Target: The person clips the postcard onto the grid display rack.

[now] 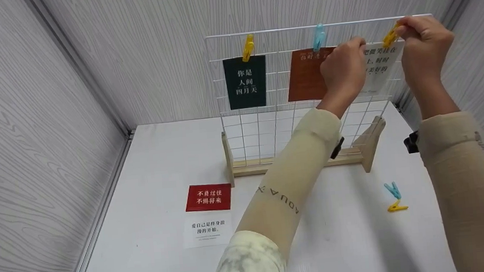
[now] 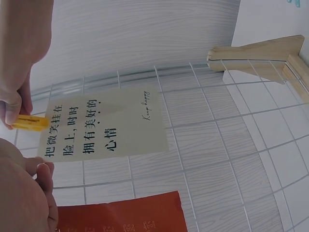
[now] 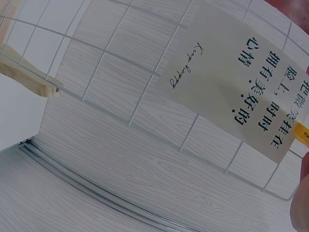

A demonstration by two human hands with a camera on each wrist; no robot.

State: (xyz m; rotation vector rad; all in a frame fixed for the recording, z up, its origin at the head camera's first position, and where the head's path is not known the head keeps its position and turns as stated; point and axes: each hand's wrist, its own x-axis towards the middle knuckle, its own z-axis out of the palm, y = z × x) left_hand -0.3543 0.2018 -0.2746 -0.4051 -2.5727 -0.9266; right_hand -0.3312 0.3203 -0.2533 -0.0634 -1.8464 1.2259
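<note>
A cream card with black Chinese writing and "Keep happy" lies against a white wire grid. My left hand pinches its upper corner, as the left wrist view shows. With thumb and fingers my right hand grips a yellow clothespin, whose tip meets the card's upper edge. In the right wrist view only a little of the clothespin appears. Left of the hands hangs an orange-red card under a light-blue clothespin, partly hidden by my left hand.
A dark green card hangs from another yellow clothespin. Wooden feet support the grid. On the white table lie a red card, a white card, a blue clothespin and a yellow one.
</note>
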